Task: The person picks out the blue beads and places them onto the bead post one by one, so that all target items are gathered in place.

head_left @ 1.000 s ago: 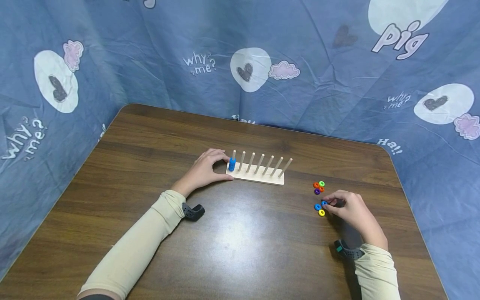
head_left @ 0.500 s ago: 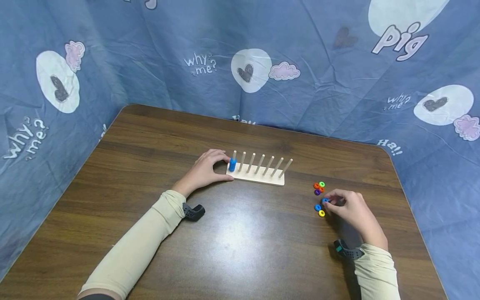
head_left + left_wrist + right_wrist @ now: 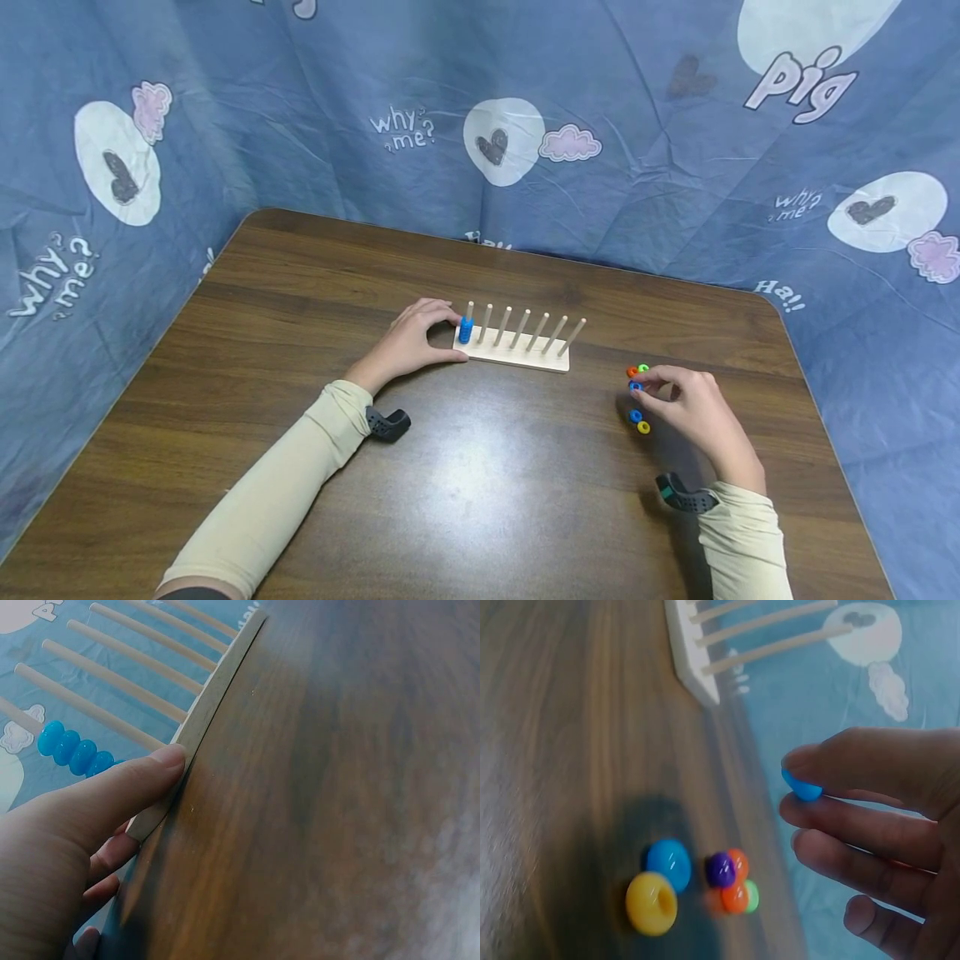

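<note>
A wooden peg board with a row of upright pegs stands mid-table. Several blue rings are stacked on its leftmost peg. My left hand grips the board's left end, the thumb on the front edge in the left wrist view and the fingers behind. My right hand pinches one blue ring between thumb and fingers, raised above the table. Below it lie a blue ring and a yellow ring, touching. A purple ring, orange rings and a green ring cluster close by.
The brown wooden table has rounded far corners. A blue printed cloth hangs behind and at the sides. Dark bands circle both wrists over light sleeves.
My right hand has lifted the blue ring off the table and moved it up and slightly left, over the loose rings. My left hand keeps its grip on the peg board.
</note>
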A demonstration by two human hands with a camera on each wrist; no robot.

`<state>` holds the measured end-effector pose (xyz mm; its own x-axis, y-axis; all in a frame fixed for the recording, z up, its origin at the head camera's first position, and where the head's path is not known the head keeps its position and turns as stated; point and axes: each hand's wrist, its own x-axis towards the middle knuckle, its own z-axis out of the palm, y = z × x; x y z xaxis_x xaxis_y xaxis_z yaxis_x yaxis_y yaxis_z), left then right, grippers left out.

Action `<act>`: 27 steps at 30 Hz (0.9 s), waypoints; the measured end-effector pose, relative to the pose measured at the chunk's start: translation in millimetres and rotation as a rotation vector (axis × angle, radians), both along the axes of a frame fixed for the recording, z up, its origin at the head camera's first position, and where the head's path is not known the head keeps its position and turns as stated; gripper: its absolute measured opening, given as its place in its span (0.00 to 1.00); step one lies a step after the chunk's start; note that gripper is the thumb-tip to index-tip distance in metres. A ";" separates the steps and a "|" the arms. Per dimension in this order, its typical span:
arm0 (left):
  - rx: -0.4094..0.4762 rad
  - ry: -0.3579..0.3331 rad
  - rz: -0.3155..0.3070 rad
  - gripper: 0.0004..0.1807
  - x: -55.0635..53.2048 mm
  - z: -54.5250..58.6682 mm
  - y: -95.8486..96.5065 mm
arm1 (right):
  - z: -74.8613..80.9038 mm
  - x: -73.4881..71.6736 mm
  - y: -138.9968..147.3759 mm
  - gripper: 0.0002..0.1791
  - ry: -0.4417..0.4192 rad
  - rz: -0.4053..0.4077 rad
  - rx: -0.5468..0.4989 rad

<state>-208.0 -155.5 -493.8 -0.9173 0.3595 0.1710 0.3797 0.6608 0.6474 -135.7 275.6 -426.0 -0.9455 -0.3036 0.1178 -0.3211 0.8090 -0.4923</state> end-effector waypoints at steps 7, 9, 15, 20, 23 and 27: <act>-0.004 -0.011 -0.002 0.32 -0.2 -0.6 0.3 | 5.7 -2.2 -8.7 0.08 0.024 0.013 -0.018; -0.003 -0.011 -0.002 0.32 0.1 -0.1 0.2 | 7.1 -3.2 -10.9 0.07 0.022 0.017 -0.018; 0.004 -0.005 -0.003 0.32 0.2 0.0 -0.4 | 11.9 -7.1 -19.0 0.08 0.025 0.028 -0.025; 0.007 -0.008 -0.003 0.32 0.1 -0.5 -0.2 | 17.4 -11.1 -29.4 0.08 0.067 0.051 -0.042; 0.005 -0.010 -0.003 0.32 0.0 -0.2 -0.3 | 20.8 -13.4 -35.7 0.08 0.088 0.064 -0.056; 0.002 -0.007 -0.004 0.32 -0.1 0.0 -0.9 | 24.8 -17.2 -43.5 0.07 0.105 0.080 -0.069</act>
<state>-208.2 -156.4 -493.8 -0.9172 0.3626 0.1651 0.3775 0.6581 0.6515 -152.9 232.1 -401.3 -0.9000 -0.3649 0.2385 -0.4358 0.7442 -0.5061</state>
